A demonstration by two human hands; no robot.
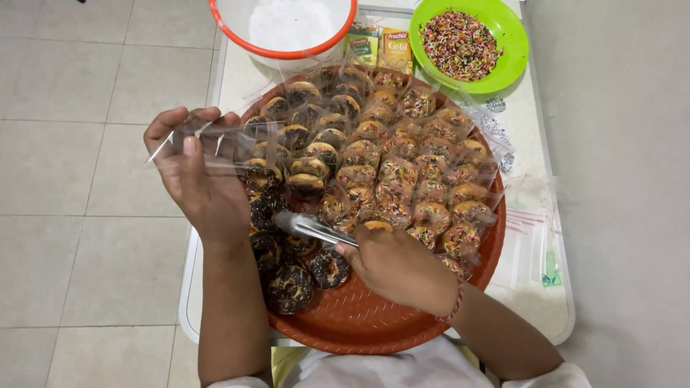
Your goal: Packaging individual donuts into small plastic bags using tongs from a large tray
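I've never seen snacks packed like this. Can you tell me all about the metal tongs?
The tongs are small, shiny, silver-coloured metal, lying nearly level over the round reddish-brown tray. The right hand grips their near end; their tips point left, over the dark chocolate-coated doughnuts, close below the left hand.

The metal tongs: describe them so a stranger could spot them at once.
Find the big round orange tray full of small doughnuts on the white table. At its near left part, the right hand grips metal tongs pointing left over the dark chocolate doughnuts. They are the only shiny silver thing among the food.
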